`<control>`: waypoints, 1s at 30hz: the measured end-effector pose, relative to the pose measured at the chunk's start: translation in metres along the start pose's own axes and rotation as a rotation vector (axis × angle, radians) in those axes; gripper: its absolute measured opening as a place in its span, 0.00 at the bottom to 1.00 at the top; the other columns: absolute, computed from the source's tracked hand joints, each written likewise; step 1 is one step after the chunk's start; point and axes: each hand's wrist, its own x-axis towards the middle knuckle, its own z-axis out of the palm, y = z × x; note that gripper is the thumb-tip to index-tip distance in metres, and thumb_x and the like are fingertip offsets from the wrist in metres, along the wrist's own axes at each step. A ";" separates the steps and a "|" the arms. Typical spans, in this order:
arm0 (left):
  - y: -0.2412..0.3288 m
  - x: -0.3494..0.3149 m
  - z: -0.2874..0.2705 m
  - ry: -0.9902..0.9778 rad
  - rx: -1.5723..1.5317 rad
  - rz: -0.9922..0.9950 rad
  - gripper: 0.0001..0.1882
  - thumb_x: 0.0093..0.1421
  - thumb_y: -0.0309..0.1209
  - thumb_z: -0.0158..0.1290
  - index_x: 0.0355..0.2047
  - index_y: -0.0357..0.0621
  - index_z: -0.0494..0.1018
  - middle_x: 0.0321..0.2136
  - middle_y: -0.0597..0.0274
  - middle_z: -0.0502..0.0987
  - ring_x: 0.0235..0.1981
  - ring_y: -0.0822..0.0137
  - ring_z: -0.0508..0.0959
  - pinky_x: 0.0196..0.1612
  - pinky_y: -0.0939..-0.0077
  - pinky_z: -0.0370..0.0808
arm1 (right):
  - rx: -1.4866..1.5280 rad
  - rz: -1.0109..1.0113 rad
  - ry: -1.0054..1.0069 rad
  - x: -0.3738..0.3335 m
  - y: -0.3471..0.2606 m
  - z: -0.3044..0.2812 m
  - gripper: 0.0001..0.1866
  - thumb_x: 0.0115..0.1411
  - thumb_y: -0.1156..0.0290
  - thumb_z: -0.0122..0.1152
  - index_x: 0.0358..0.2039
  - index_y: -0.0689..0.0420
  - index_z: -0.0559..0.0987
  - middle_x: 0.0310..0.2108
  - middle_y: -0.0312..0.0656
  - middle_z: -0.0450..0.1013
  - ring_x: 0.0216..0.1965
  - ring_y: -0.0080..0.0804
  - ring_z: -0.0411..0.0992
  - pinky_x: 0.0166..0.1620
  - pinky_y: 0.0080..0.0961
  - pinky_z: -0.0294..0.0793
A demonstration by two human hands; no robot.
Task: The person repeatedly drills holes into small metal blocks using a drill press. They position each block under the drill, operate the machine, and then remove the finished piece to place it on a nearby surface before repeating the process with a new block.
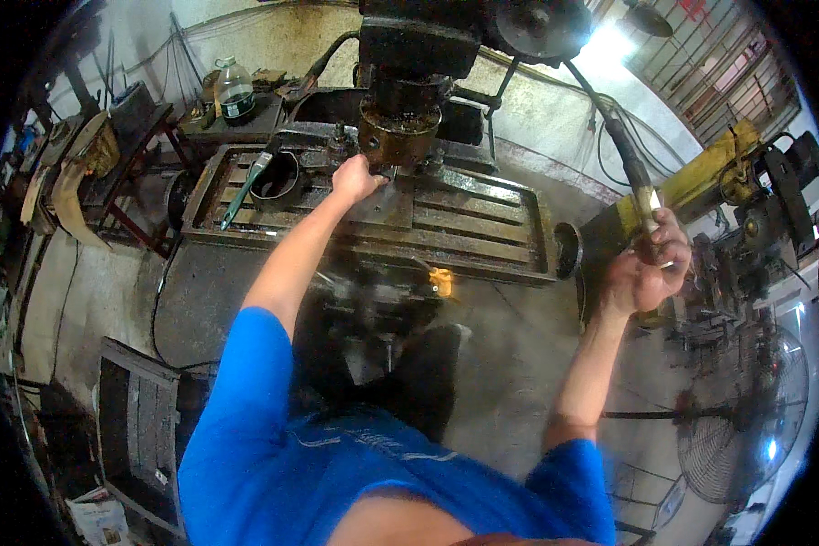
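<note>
My right hand (648, 268) is wrapped round the lower end of a long dark lever (621, 136), which comes down from the machine head (423, 41). Just under the round, oily spindle housing (400, 132), my left hand (357, 180) is closed with its fingertips together. Whatever those fingers hold is too small and blurred to make out. Below the hand lies the slotted metal machine table (482, 232). On the table to the left stands a dark round tin (278, 179), and a flat brush (246, 191) with a green handle leans against it.
A clear plastic bottle (236, 91) with dark liquid stands on a bench at the back left. Near the table's front is a yellow part (441, 283). A yellow machine (642, 200) and a standing fan (746, 423) occupy the right side. A dark crate (146, 428) sits lower left.
</note>
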 end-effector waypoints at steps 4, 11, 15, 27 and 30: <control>0.008 -0.002 -0.007 -0.027 0.030 -0.008 0.26 0.38 0.46 0.62 0.30 0.38 0.73 0.32 0.49 0.76 0.36 0.53 0.76 0.38 0.63 0.72 | -0.032 -0.007 -0.025 0.003 0.003 -0.006 0.19 0.44 0.59 0.58 0.17 0.56 0.59 0.24 0.42 0.63 0.37 0.44 0.66 0.53 0.54 0.55; -0.008 -0.007 -0.032 -0.214 -0.252 0.021 0.22 0.45 0.38 0.58 0.40 0.41 0.72 0.33 0.48 0.76 0.37 0.54 0.76 0.39 0.64 0.72 | 0.033 -0.062 -0.046 0.030 0.012 -0.006 0.14 0.44 0.67 0.54 0.17 0.58 0.59 0.22 0.43 0.62 0.33 0.42 0.65 0.54 0.57 0.53; -0.016 -0.052 -0.092 -0.006 -0.037 0.223 0.24 0.47 0.36 0.56 0.46 0.47 0.70 0.33 0.52 0.77 0.34 0.55 0.77 0.38 0.66 0.73 | -0.084 -0.007 0.096 -0.006 0.004 0.000 0.17 0.46 0.64 0.57 0.17 0.57 0.58 0.23 0.42 0.63 0.35 0.42 0.66 0.55 0.58 0.52; -0.115 -0.112 -0.158 0.215 0.522 0.133 0.27 0.47 0.35 0.54 0.50 0.48 0.66 0.31 0.47 0.74 0.29 0.50 0.76 0.32 0.60 0.72 | 0.029 0.045 0.054 0.011 -0.002 0.004 0.08 0.35 0.74 0.44 0.19 0.58 0.58 0.25 0.43 0.62 0.38 0.43 0.65 0.55 0.54 0.53; -0.141 -0.102 -0.147 0.276 0.526 0.187 0.23 0.48 0.28 0.48 0.47 0.43 0.68 0.27 0.46 0.74 0.25 0.51 0.76 0.27 0.59 0.72 | 0.027 0.040 0.003 0.013 -0.003 0.002 0.07 0.34 0.76 0.42 0.18 0.58 0.58 0.24 0.44 0.61 0.38 0.43 0.65 0.55 0.53 0.54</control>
